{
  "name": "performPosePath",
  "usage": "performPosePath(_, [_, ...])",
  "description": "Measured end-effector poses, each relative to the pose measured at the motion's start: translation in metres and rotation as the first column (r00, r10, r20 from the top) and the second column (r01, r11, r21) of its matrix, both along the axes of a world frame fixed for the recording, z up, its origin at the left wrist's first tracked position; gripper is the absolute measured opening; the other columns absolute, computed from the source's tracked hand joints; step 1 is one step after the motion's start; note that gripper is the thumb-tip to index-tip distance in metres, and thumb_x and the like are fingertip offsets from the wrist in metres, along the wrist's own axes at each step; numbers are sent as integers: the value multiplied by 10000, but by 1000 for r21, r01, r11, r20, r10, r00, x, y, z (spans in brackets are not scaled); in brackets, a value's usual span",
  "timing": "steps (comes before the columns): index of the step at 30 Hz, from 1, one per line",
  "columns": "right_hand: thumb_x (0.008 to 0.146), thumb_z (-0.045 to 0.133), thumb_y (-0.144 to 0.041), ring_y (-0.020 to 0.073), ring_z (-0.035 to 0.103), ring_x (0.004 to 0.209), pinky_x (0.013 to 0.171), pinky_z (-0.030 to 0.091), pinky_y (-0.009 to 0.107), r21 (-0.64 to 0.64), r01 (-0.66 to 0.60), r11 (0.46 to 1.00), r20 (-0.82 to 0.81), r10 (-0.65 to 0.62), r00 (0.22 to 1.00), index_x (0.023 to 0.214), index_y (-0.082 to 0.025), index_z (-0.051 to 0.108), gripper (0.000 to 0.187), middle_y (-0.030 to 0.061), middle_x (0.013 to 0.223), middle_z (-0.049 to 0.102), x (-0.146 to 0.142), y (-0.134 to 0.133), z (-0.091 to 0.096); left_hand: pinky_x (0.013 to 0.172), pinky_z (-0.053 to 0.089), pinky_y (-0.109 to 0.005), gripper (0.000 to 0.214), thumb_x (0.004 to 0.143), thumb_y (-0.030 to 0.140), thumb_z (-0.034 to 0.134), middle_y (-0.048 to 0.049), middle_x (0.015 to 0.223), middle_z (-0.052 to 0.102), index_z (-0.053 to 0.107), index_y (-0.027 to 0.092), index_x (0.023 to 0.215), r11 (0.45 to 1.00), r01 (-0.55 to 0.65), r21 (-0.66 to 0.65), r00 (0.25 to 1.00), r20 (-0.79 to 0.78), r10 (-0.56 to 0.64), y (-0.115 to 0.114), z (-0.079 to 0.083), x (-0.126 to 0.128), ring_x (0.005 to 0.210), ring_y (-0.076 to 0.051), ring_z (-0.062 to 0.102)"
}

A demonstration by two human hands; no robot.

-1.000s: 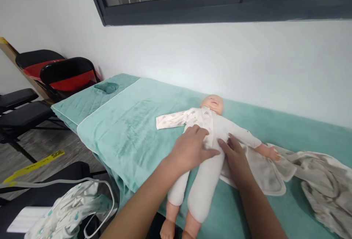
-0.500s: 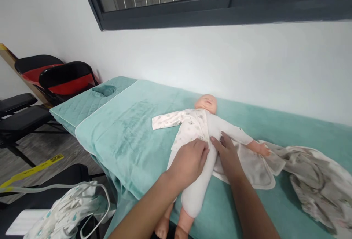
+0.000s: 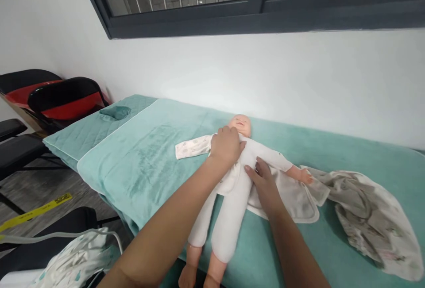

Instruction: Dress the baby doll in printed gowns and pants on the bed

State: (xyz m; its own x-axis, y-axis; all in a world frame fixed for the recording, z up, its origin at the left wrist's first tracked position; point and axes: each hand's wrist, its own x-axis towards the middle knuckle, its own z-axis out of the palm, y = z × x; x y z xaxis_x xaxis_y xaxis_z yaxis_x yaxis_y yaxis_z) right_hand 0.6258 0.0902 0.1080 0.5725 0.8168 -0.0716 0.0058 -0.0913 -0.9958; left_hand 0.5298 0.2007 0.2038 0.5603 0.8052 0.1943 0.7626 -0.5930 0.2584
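A baby doll (image 3: pixel 230 217) in white lies on its back, its head (image 3: pixel 241 123) toward the wall. A patterned baby shirt covers one arm as a sleeve (image 3: pixel 192 147); its other half (image 3: pixel 292 197) lies spread on the bed beneath the doll's opposite arm. My left hand (image 3: pixel 227 146) is on the upper chest just below the chin, fingers curled over the shirt's front edge and partly hiding it. Against the doll's side, under its bare-handed arm, rests my right hand (image 3: pixel 267 188), thumb and fingers apart.
The doll is on a bed with a teal cover (image 3: pixel 139 159) along the wall. A crumpled pale cloth (image 3: pixel 375 217) lies to the right. Folding chairs (image 3: pixel 69 100) stand at left. A white printed cloth (image 3: pixel 73 257) and a tube (image 3: pixel 49 236) are at lower left.
My left hand has moved up from the doll's belly to its upper chest, near the neck. My right hand stays at the doll's side. The camera view has shifted slightly.
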Motion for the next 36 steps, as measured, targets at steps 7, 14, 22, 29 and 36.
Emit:
performPosePath(7, [674, 753, -595, 323, 422, 1390, 1144, 358, 443, -73, 26, 997, -47, -30, 998, 1490, -212, 423, 960, 121, 1505, 463, 3, 1, -4, 776, 489, -331, 273, 939, 218, 391, -112, 920, 715, 648, 151, 874, 981, 69, -181, 998, 3, -70, 24, 11, 20, 871, -227, 668])
performPosePath(14, [710, 725, -603, 293, 395, 1416, 1163, 343, 415, -34, -31, 999, -42, 30, 999, 1485, -237, 425, 908, 91, 1520, 443, 2, -1, -4, 776, 492, -353, 322, 923, 285, 456, -167, 1117, 662, 566, 134, 1185, 997, -12, -81, 999, 40, 16, 17, 9, 24, 1010, -287, 655])
performPosePath(22, [707, 738, -595, 301, 395, 1416, 1174, 327, 445, -53, -34, 998, -84, 29, 996, 1536, -237, 343, 985, 104, 1553, 395, 1, -3, -6, 757, 486, -323, 255, 903, 149, 403, -126, 1003, 711, 607, 155, 1055, 989, 61, -136, 998, 14, -60, 29, 10, 22, 910, -240, 676])
performPosePath(29, [755, 698, -553, 284, 543, 1274, 1059, 461, 407, 77, -127, 989, -70, 132, 989, 1478, -261, 438, 821, 68, 1433, 545, -1, -3, 3, 808, 494, -291, 236, 912, 247, 442, -52, 1071, 714, 618, 198, 1063, 902, 387, -191, 906, 264, -332, 16, 2, 38, 982, -187, 643])
performPosePath(36, [861, 577, -507, 285, 477, 1327, 1145, 337, 461, 135, -223, 965, 125, 206, 970, 1279, -287, 633, 476, 21, 1298, 642, -1, -3, 2, 1034, 367, -516, 290, 830, 196, 569, -109, 1187, 645, 601, 198, 1118, 790, 612, -38, 763, -237, -602, -1, -7, 65, 1155, -285, 540])
